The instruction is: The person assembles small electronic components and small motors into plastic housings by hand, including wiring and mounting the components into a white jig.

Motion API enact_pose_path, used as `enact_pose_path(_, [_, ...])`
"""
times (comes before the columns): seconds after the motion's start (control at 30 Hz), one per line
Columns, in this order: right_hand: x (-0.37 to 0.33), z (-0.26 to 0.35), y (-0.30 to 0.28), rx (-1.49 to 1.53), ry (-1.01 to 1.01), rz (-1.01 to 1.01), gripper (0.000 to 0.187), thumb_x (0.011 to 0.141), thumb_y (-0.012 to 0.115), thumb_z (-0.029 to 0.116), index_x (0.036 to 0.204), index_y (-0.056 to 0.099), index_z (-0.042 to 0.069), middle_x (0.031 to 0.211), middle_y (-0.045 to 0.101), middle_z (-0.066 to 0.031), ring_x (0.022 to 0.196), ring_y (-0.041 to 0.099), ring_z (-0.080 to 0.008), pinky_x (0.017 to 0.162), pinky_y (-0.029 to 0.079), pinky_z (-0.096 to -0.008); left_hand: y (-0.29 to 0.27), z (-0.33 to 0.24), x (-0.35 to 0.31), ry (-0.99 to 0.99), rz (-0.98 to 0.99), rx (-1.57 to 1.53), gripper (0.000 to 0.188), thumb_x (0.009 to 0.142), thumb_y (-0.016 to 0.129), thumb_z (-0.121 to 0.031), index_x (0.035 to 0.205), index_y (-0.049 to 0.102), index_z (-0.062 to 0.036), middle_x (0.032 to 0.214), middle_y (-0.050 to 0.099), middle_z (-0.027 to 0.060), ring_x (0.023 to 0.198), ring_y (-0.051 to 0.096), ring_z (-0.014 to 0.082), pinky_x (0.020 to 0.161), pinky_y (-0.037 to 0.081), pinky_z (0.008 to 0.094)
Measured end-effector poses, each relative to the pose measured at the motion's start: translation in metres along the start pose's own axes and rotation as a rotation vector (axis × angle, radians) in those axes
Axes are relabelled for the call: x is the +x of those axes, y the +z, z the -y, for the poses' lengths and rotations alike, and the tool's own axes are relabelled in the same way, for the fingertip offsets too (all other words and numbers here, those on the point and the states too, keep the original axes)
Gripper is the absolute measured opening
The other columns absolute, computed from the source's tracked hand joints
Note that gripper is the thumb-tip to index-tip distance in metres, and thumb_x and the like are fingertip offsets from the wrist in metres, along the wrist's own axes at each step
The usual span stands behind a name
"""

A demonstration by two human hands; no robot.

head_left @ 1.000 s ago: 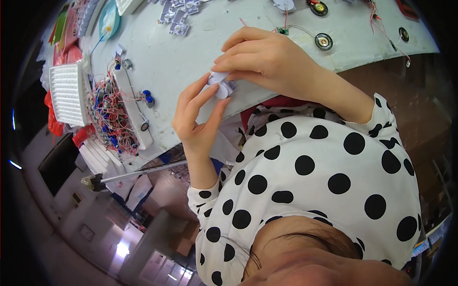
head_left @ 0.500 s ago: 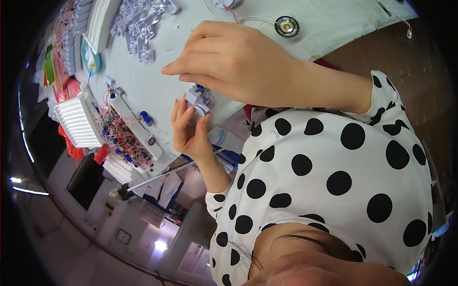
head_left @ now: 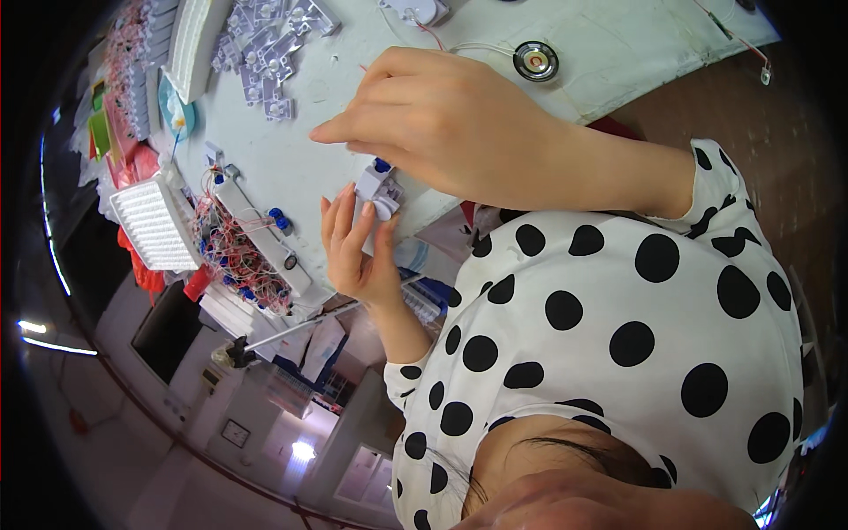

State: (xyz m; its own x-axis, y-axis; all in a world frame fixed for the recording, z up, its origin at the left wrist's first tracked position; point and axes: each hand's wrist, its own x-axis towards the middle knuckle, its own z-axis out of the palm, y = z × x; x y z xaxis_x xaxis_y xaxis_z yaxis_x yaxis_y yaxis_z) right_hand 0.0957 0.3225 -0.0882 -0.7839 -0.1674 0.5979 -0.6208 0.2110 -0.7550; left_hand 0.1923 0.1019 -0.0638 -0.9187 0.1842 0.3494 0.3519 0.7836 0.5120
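Note:
My left hand (head_left: 362, 252) grips a small light-grey plastic housing (head_left: 378, 190) between thumb and fingertips, over the table's near edge. A small blue piece (head_left: 382, 165) sits at the housing's upper end. Just above it is my right hand (head_left: 450, 124), back of the hand up, with its fingers bent and close together and one fingertip pointing left. Its thumb and the undersides of its fingers are hidden, so whatever it pinches does not show. Higher on the table lies a pile of similar grey plastic parts (head_left: 265, 53).
A round speaker (head_left: 536, 61) with wires lies beyond my right wrist. At left are a tangle of red and white wires (head_left: 234, 252) beside a long white strip (head_left: 261, 234), a white ribbed tray (head_left: 156, 224), a blue dish (head_left: 177, 110) and a loose blue part (head_left: 280, 221).
The whole view has shifted slightly right and down. My left fingers have closed further round the housing, and more of its blue piece shows below my right hand.

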Motion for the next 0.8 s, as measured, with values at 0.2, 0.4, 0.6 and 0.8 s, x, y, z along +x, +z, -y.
enact_pose_path(0.2, [-0.01, -0.004, -0.004, 0.033, -0.029, 0.09, 0.034, 0.077, 0.067, 0.006, 0.11, 0.074, 0.009, 0.103, 0.071, -0.0017, 0.107, 0.062, -0.0238, 0.089, 0.054, -0.0357, -0.008, -0.016, 0.012, 0.015, 0.114, 0.148, 0.032, 0.076, 0.08, 0.005, 0.107, 0.073, -0.0008, 0.121, 0.071, 0.0191, 0.12, 0.064, 0.0348, 0.113, 0.04, 0.0568])
enact_pose_path(0.4, [-0.009, 0.0, -0.01, -0.125, -0.137, 0.233, 0.027, 0.079, 0.066, 0.006, 0.104, 0.075, 0.009, 0.109, 0.07, 0.001, 0.115, 0.059, -0.0189, 0.096, 0.05, -0.0335, -0.01, -0.032, 0.024, -0.069, 0.177, 0.169, 0.028, 0.076, 0.081, 0.003, 0.103, 0.074, -0.0031, 0.119, 0.072, 0.017, 0.117, 0.066, 0.0331, 0.112, 0.041, 0.0552])
enact_pose_path(0.6, [0.0, -0.002, -0.006, -0.114, -0.286, 0.335, 0.019, 0.08, 0.067, 0.011, 0.097, 0.075, 0.011, 0.105, 0.071, 0.0025, 0.112, 0.06, -0.0183, 0.1, 0.048, -0.0377, -0.016, -0.04, 0.026, 0.011, 0.249, 0.356, 0.027, 0.082, 0.078, -0.002, 0.109, 0.073, -0.0053, 0.123, 0.069, 0.0157, 0.12, 0.063, 0.0355, 0.11, 0.042, 0.0546])
enact_pose_path(0.8, [0.003, -0.001, -0.006, -0.363, -0.427, 0.378, 0.018, 0.08, 0.068, 0.016, 0.095, 0.076, 0.01, 0.102, 0.071, 0.0038, 0.102, 0.062, -0.0167, 0.107, 0.046, -0.0429, -0.011, -0.035, 0.016, 0.227, 0.278, 0.538, 0.033, 0.089, 0.071, -0.002, 0.122, 0.069, 0.0043, 0.137, 0.062, 0.0164, 0.126, 0.059, 0.0394, 0.109, 0.045, 0.0517])
